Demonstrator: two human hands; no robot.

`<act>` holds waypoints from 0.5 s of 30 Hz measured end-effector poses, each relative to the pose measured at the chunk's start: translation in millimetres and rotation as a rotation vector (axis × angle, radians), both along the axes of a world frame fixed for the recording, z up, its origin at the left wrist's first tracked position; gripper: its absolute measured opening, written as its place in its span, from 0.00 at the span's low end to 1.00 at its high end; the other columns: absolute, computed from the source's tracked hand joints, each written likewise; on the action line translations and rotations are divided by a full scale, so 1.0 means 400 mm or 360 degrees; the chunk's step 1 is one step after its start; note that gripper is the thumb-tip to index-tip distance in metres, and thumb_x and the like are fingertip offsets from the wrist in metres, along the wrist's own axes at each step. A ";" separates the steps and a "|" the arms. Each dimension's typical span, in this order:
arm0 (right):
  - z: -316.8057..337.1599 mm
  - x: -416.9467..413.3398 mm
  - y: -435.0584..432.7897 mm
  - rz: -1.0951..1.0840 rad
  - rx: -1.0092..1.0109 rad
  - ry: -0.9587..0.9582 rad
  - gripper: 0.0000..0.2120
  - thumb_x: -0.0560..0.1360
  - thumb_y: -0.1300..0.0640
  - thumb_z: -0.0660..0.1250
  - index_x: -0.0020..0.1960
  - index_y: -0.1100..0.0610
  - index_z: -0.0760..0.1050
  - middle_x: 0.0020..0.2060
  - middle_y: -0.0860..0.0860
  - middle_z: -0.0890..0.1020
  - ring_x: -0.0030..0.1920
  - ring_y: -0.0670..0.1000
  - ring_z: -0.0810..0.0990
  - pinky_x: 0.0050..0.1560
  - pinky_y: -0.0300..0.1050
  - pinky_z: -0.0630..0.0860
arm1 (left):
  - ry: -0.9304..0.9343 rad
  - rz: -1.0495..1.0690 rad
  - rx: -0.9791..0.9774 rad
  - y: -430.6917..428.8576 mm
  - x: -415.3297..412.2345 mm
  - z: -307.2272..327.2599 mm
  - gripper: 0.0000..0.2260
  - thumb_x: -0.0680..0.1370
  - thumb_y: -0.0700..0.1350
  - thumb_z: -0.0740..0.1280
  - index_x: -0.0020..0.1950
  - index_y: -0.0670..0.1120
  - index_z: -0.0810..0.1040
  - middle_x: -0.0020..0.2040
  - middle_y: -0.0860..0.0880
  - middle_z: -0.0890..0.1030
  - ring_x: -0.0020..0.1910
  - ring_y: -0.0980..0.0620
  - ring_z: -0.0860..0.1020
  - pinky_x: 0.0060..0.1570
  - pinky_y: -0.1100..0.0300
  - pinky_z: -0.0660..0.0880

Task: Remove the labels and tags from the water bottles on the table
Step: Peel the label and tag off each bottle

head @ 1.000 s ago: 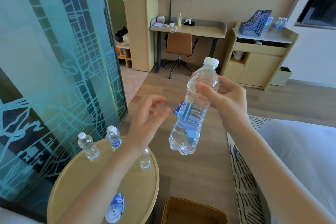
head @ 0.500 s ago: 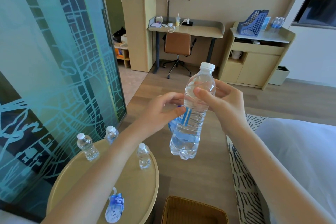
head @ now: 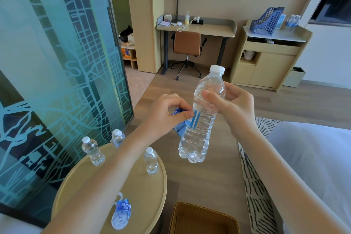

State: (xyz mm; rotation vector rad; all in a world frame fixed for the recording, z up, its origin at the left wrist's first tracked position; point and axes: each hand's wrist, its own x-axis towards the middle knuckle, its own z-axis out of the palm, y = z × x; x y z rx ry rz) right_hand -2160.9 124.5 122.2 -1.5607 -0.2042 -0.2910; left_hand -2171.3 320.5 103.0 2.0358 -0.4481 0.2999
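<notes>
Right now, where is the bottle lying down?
Head view, lower left: the lying bottle rests on the round table near its front edge, left of the wicker basket.

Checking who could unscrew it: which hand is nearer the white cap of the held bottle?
Right. The right hand grips the bottle just below the cap; the left hand pinches the blue label farther down.

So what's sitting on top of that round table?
On the round table: three upright bottles, plus a lying bottle with a blue label. The left forearm crosses it, hiding whatever lies beneath.
</notes>
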 end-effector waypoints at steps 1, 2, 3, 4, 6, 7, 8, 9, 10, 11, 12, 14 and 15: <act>-0.003 0.002 -0.001 -0.0001 -0.0001 0.0010 0.12 0.65 0.51 0.81 0.48 0.45 0.86 0.44 0.47 0.88 0.47 0.48 0.88 0.45 0.42 0.84 | -0.0002 0.0009 -0.0010 -0.001 -0.001 -0.002 0.07 0.74 0.45 0.76 0.39 0.56 0.82 0.39 0.58 0.79 0.48 0.52 0.77 0.52 0.57 0.73; -0.007 0.004 -0.001 -0.0002 0.0004 0.0024 0.12 0.65 0.51 0.81 0.49 0.46 0.86 0.44 0.47 0.88 0.47 0.49 0.88 0.45 0.44 0.84 | -0.0004 0.0020 -0.0024 -0.002 -0.003 -0.004 0.07 0.74 0.44 0.76 0.39 0.54 0.83 0.38 0.58 0.80 0.47 0.52 0.77 0.52 0.56 0.73; -0.011 0.006 -0.002 -0.0004 0.0009 0.0039 0.12 0.66 0.51 0.81 0.49 0.46 0.86 0.44 0.48 0.88 0.47 0.49 0.88 0.46 0.45 0.85 | -0.0009 0.0034 -0.0038 -0.001 -0.005 -0.007 0.07 0.73 0.43 0.76 0.38 0.54 0.83 0.38 0.58 0.80 0.47 0.53 0.77 0.52 0.57 0.73; -0.015 0.008 -0.002 -0.0011 0.0012 0.0056 0.12 0.65 0.51 0.81 0.48 0.47 0.86 0.44 0.48 0.88 0.46 0.49 0.88 0.46 0.45 0.85 | -0.0016 0.0046 -0.0047 0.001 -0.008 -0.010 0.08 0.73 0.43 0.76 0.37 0.54 0.83 0.38 0.57 0.80 0.46 0.53 0.77 0.52 0.58 0.73; -0.023 0.012 -0.002 -0.0042 0.0026 0.0103 0.13 0.65 0.50 0.81 0.48 0.48 0.86 0.43 0.49 0.88 0.46 0.50 0.88 0.46 0.46 0.85 | -0.0018 0.0063 -0.0047 0.011 -0.015 -0.018 0.09 0.72 0.43 0.77 0.36 0.55 0.82 0.37 0.57 0.81 0.46 0.54 0.77 0.51 0.61 0.72; -0.028 0.015 -0.002 -0.0058 0.0039 0.0131 0.13 0.65 0.50 0.81 0.48 0.49 0.86 0.43 0.49 0.88 0.45 0.50 0.88 0.46 0.47 0.85 | 0.0001 0.0069 -0.0043 0.016 -0.021 -0.024 0.09 0.72 0.43 0.77 0.36 0.55 0.82 0.37 0.57 0.81 0.46 0.54 0.77 0.50 0.62 0.71; -0.032 0.019 -0.003 -0.0067 0.0053 0.0159 0.12 0.65 0.51 0.81 0.47 0.50 0.87 0.42 0.50 0.88 0.44 0.51 0.88 0.47 0.49 0.85 | 0.0034 0.0075 -0.0044 0.022 -0.027 -0.031 0.08 0.72 0.44 0.77 0.36 0.55 0.83 0.37 0.58 0.81 0.47 0.54 0.77 0.50 0.63 0.71; -0.037 0.022 -0.002 -0.0070 0.0062 0.0180 0.10 0.66 0.51 0.81 0.46 0.49 0.87 0.42 0.50 0.88 0.44 0.51 0.88 0.48 0.50 0.85 | 0.0070 0.0085 -0.0055 0.027 -0.032 -0.039 0.07 0.72 0.44 0.77 0.36 0.54 0.83 0.37 0.58 0.81 0.47 0.55 0.77 0.51 0.63 0.71; -0.041 0.024 -0.001 -0.0067 0.0064 0.0194 0.09 0.66 0.52 0.81 0.46 0.49 0.87 0.42 0.51 0.88 0.44 0.51 0.88 0.48 0.51 0.85 | 0.0102 0.0106 -0.0075 0.033 -0.037 -0.047 0.06 0.73 0.44 0.77 0.37 0.53 0.84 0.37 0.59 0.81 0.47 0.55 0.77 0.51 0.62 0.71; -0.045 0.027 0.001 -0.0066 0.0061 0.0205 0.09 0.66 0.52 0.81 0.46 0.49 0.87 0.42 0.51 0.88 0.44 0.51 0.88 0.48 0.51 0.85 | 0.0127 0.0134 -0.0098 0.040 -0.041 -0.055 0.06 0.73 0.44 0.77 0.37 0.52 0.84 0.37 0.59 0.81 0.47 0.55 0.78 0.52 0.61 0.71; -0.050 0.029 0.004 -0.0067 0.0057 0.0214 0.10 0.66 0.52 0.81 0.46 0.50 0.87 0.42 0.51 0.88 0.44 0.51 0.88 0.49 0.51 0.85 | 0.0151 0.0165 -0.0118 0.048 -0.044 -0.062 0.05 0.73 0.44 0.77 0.37 0.51 0.84 0.38 0.59 0.82 0.47 0.55 0.78 0.53 0.60 0.72; -0.059 0.033 0.010 -0.0075 0.0042 0.0234 0.11 0.66 0.51 0.81 0.48 0.51 0.87 0.42 0.51 0.88 0.44 0.52 0.88 0.49 0.52 0.85 | 0.0203 0.0212 -0.0147 0.063 -0.048 -0.073 0.04 0.73 0.44 0.77 0.39 0.50 0.85 0.39 0.56 0.84 0.47 0.55 0.80 0.52 0.59 0.74; -0.063 0.035 0.014 -0.0075 0.0039 0.0244 0.11 0.66 0.51 0.81 0.47 0.51 0.87 0.42 0.51 0.88 0.44 0.52 0.88 0.50 0.52 0.85 | 0.0229 0.0227 -0.0163 0.072 -0.050 -0.079 0.04 0.73 0.44 0.77 0.39 0.50 0.85 0.40 0.54 0.84 0.46 0.55 0.81 0.51 0.61 0.74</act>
